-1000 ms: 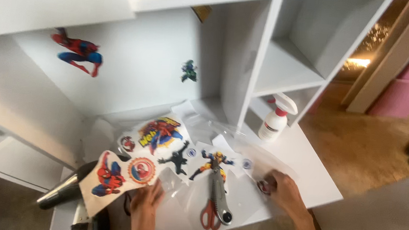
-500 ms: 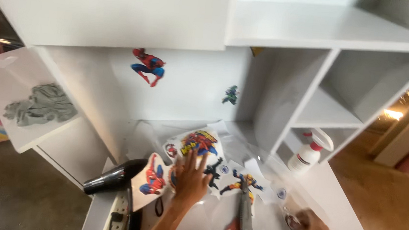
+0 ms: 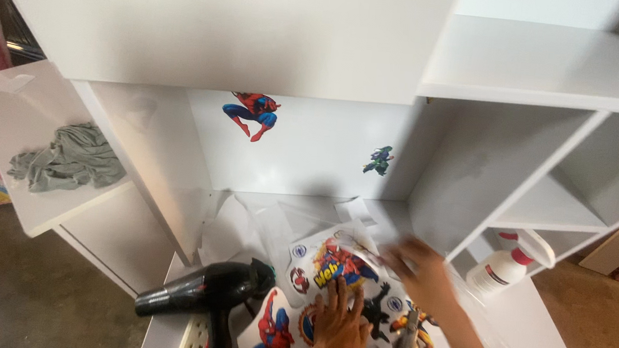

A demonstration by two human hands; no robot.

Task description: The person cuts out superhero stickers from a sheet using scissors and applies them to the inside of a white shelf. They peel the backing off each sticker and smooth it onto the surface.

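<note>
A white tabletop [image 3: 532,339] stood inside a white shelf unit, with open compartments [image 3: 542,207] to the right and a white back panel [image 3: 311,152] behind. Two stickers sat on that panel: a red-and-blue figure [image 3: 253,113] high up and a small green one [image 3: 378,159] lower to its right. To the left, a grey cloth [image 3: 68,159] lay crumpled on a tilted white board [image 3: 5,113]. The floor [image 3: 21,284] below was brownish, with something pink at the far left edge.

On the tabletop lay a sticker sheet [image 3: 337,287] of bright figures, with clear backing scraps [image 3: 269,222] behind it. A black dryer [image 3: 204,291] rested just left of the sheet, above a white power strip [image 3: 194,334]. A white spray bottle [image 3: 504,267] with a red collar stood to the right, under the lowest shelf.

The left hand [image 3: 338,323] came up from the bottom edge, palm down, fingers spread and lying flat on the sheet; its grip held nothing, only pressed the paper. The right hand [image 3: 423,275] reached in from the lower right, its forearm crossing the sheet's right side. It was blurred, over the sheet's upper right edge; whether its grip was spread or pinching the sheet, I could not tell.
</note>
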